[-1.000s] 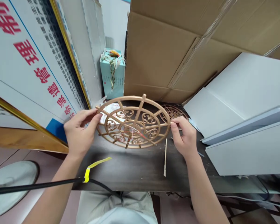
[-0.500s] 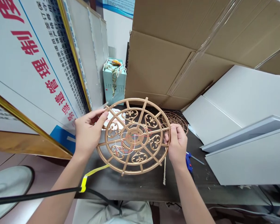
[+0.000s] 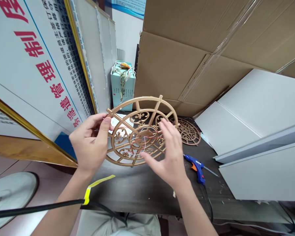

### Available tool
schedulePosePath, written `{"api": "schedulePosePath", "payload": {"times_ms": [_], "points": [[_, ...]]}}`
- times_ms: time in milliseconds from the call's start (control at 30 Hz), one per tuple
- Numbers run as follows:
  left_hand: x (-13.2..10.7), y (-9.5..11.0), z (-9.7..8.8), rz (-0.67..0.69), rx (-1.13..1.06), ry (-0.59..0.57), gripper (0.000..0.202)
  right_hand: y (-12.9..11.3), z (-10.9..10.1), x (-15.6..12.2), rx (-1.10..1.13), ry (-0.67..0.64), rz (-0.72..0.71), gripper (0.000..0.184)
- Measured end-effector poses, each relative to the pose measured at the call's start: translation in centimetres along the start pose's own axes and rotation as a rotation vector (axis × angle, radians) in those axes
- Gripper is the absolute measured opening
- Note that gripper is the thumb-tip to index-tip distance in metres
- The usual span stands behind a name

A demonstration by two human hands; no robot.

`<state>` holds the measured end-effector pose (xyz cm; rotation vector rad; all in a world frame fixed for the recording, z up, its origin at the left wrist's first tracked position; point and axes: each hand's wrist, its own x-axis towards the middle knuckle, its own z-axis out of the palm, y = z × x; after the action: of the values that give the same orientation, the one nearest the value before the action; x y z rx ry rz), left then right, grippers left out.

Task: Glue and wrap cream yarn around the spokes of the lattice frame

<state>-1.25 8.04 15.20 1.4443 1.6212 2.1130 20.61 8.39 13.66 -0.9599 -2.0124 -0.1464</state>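
Observation:
A round gold lattice ornament [image 3: 137, 105] with scrollwork hangs tilted above the dark table. My left hand [image 3: 92, 141] pinches its left rim between thumb and fingers. In front of its right side, my right hand [image 3: 168, 154] is spread, thumb apart from the fingers; whether it touches the ornament I cannot tell. Thin red and white wires [image 3: 145, 147] lie across the ornament's centre. A second, darker lattice disc [image 3: 190, 132] rests flat at the back right of the table. Beyond my right hand lies a blue glue gun [image 3: 198, 168] with an orange trigger.
A large cardboard sheet [image 3: 172, 65] stands behind the table [image 3: 137, 193], with white boxes [image 3: 263, 167] at right. Printed panels [image 3: 39, 65] lean at left beside a light-blue gift bag [image 3: 123, 85]. A black cable [image 3: 36, 206] with a yellow tie crosses the near left.
My right hand has let go of the ornament's right rim and moved left, its fingers spreading. The ornament has tilted, still held by my left hand. The glue gun shows more fully.

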Motion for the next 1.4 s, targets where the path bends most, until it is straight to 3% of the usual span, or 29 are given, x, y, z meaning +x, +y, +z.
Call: {"api": "schedulePosePath", "payload": {"times_ms": [100, 233, 467, 600, 700, 767, 867, 900, 933, 1033, 1067, 1100, 1167, 1267, 1400], "points": [[0.2, 0.6, 0.0, -0.052, -0.054, 0.032, 0.024, -1.2, 1.5, 0.5, -0.057, -0.029, -0.136, 0.071], [0.9, 0.3, -0.7, -0.129, -0.143, 0.061, 0.028, -1.1, 3.0, -0.5, -0.011, 0.117, -0.267, 0.044], [1.6, -0.4, -1.3, -0.169, -0.279, 0.126, 0.03, -0.7, 2.2, -2.0, 0.174, 0.063, -0.231, 0.035], [1.6, -0.5, -1.7, -0.204, -0.295, 0.101, 0.03, -1.6, 0.4, -1.7, 0.263, 0.076, -0.196, 0.034], [1.5, -0.7, -2.0, -0.223, -0.289, 0.077, 0.032, -1.9, -2.0, -1.4, 0.268, 0.149, -0.206, 0.038], [1.3, -0.9, -2.2, -0.232, -0.293, 0.079, 0.034, -1.2, -4.3, -0.6, 0.201, 0.259, -0.182, 0.041], [1.1, -1.2, -2.2, -0.228, -0.282, 0.084, 0.04, 1.8, -7.9, 2.7, 0.202, 0.53, 0.091, 0.024], [1.1, -1.2, -2.1, -0.226, -0.283, 0.075, 0.042, 3.2, -8.8, 4.2, 0.302, 0.479, 0.152, 0.017], [1.0, -1.2, -2.0, -0.231, -0.293, 0.062, 0.043, 4.8, -9.4, 5.9, 0.434, 0.303, 0.185, 0.016], [0.8, -0.7, -1.6, -0.286, -0.377, 0.023, 0.045, 9.0, -8.8, 10.2, 0.748, -0.553, 0.228, 0.026], [0.8, -0.5, -1.4, -0.3, -0.405, 0.015, 0.045, 10.0, -7.9, 11.1, 0.795, -0.79, 0.196, 0.031], [0.7, -0.3, -1.3, -0.309, -0.428, 0.009, 0.045, 10.6, -6.8, 11.8, 0.83, -0.943, 0.165, 0.033], [0.6, 0.1, -1.1, -0.308, -0.448, 0.002, 0.043, 11.0, -4.5, 12.3, 0.896, -1.112, 0.149, 0.034], [0.5, 0.5, -0.9, -0.322, -0.447, -0.005, 0.041, 10.0, -1.8, 11.8, 1.0, -1.113, 0.228, 0.04], [0.5, 0.4, -1.0, -0.345, -0.423, 0.004, 0.04, 8.7, -0.2, 11.0, 1.137, -1.054, 0.241, 0.04]]}}
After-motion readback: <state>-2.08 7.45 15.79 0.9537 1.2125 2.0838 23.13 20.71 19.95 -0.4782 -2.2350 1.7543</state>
